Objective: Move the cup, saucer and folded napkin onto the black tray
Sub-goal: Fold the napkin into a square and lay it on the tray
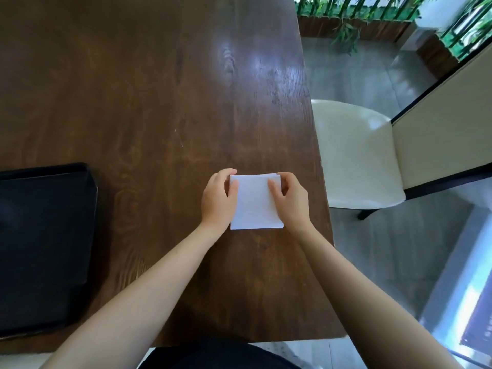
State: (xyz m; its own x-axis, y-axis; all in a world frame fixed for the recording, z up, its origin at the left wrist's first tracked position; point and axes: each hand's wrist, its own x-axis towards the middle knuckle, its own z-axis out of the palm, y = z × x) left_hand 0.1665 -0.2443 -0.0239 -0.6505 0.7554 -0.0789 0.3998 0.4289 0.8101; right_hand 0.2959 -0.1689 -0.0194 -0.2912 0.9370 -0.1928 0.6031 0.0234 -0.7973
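A white folded napkin lies flat on the dark wooden table, near its right edge. My left hand pinches the napkin's left side, thumb on top near the far corner. My right hand grips its right side the same way. The black tray sits at the left of the table, partly cut off by the frame edge, and nothing lies in its visible part. No cup or saucer is in view.
A cream chair stands right of the table, its back towards the right. Beyond it are grey floor tiles and a planter with green stalks at the far right. The table's near edge is close to my body.
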